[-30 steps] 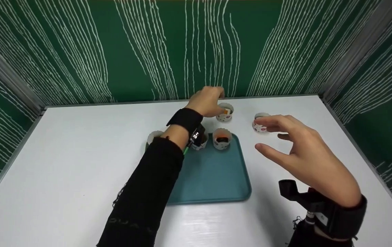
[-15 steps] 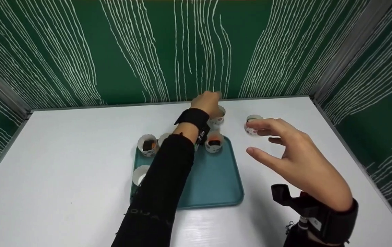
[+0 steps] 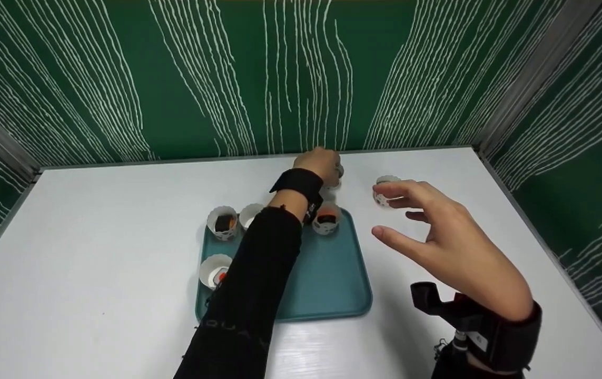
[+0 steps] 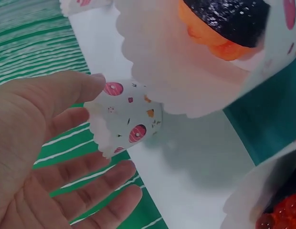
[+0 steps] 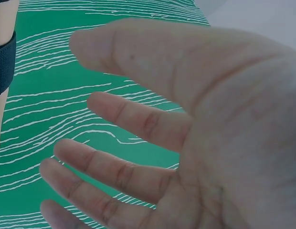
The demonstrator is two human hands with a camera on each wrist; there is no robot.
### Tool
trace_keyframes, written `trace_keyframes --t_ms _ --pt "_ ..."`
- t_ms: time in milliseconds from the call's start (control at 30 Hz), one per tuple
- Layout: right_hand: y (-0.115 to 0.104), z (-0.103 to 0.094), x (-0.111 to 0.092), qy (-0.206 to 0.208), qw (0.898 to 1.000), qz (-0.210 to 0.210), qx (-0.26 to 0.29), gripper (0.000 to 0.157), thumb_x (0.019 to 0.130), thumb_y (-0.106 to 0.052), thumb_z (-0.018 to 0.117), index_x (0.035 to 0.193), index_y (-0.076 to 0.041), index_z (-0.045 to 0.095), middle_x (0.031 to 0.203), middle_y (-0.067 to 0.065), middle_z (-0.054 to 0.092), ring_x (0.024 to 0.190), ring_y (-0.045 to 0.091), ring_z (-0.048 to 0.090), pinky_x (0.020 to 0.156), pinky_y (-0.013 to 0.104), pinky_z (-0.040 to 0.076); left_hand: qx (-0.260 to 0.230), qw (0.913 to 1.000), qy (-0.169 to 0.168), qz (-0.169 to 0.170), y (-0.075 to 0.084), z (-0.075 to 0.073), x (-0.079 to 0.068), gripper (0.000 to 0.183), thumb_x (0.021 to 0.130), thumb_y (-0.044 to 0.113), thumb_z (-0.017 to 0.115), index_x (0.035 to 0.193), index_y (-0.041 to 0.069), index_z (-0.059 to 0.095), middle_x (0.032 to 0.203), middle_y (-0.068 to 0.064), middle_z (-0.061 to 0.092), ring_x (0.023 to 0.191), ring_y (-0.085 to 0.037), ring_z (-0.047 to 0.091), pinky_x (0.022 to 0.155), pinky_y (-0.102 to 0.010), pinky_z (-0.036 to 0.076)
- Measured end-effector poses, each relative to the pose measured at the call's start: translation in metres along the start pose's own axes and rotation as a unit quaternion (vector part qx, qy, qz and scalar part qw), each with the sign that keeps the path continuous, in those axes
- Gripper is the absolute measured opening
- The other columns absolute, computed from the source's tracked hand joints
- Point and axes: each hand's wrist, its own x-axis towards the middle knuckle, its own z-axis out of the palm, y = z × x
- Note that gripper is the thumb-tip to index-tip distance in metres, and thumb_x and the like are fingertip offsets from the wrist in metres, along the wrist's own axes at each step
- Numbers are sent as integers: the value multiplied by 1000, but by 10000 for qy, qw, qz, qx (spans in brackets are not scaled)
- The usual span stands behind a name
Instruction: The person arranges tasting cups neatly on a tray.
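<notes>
Since the earlier frame, your left hand [image 3: 317, 165] is moving in over the rear cup [image 4: 131, 117]; whether its fingers are gripping, you cannot quite tell. Your right hand [image 3: 451, 237] is hanging empty, fingers spread. The work is looking past halfway: four visible cups [image 3: 221, 235] are standing on the tray [image 3: 327, 287], the rear cup and a far-right cup [image 3: 381, 199] beyond it. The left-wrist view is showing the printed side your head view is mostly hiding.

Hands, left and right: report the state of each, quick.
Left hand: thumb and fingers at the rim of a patterned paper cup; whether it grips cannot be told.
Right hand: open, holding nothing.
</notes>
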Motion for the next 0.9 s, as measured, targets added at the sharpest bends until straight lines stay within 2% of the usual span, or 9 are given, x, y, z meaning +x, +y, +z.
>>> trace_keyframes --t_ms 133,233,367,500,600,767,900 --pt "0 -1 0 -78 9999 110 60 58 100 -34 78 152 -26 55 149 -2 62 139 23 59 115 57 49 -1 9999 92 -53 0 1 1 61 99 24 78 155 16 55 151 -13 63 132 -30 65 108 -46 56" --pt "0 0 1 -83 9999 102 42 59 100 -34 78 153 -27 54 150 -2 62 139 23 59 115 56 49 -23 9999 37 -99 1 2 2 70 99 23 78 162 21 47 158 -12 58 138 -31 61 110 -47 55" --pt "1 1 2 -62 10000 49 -11 58 100 -33 78 153 -25 54 150 -2 62 139 23 60 114 55 50 0 9999 -111 -45 1 3 2 56 101 21 74 155 19 57 154 -11 61 134 -29 63 106 -44 56" --pt "2 1 3 -30 10000 28 -73 58 100 -33 78 153 -25 55 149 -3 62 138 22 61 113 49 50 57 9999 -92 95 0 5 3 43 102 16 72 144 13 65 143 -14 66 122 -28 66 99 -42 58" --pt "3 2 3 -2 9999 14 -99 58 100 -32 78 153 -26 55 148 -3 63 137 21 61 112 45 50 131 9998 -97 152 -1 6 5 40 102 12 71 141 11 65 138 -15 68 115 -27 67 95 -40 58" --pt "3 2 4 -31 10000 42 -66 58 100 -33 79 153 -28 55 148 -4 64 137 21 61 112 47 49 242 9995 -187 108 -3 9 9 35 101 11 70 136 10 66 132 -13 70 111 -26 67 92 -40 58" --pt "3 2 5 -35 10000 61 -58 57 100 -33 79 152 -28 56 147 -4 64 137 21 61 113 48 49 219 9995 -144 151 -5 9 7 32 101 11 71 133 8 67 129 -13 71 108 -27 68 92 -42 59"
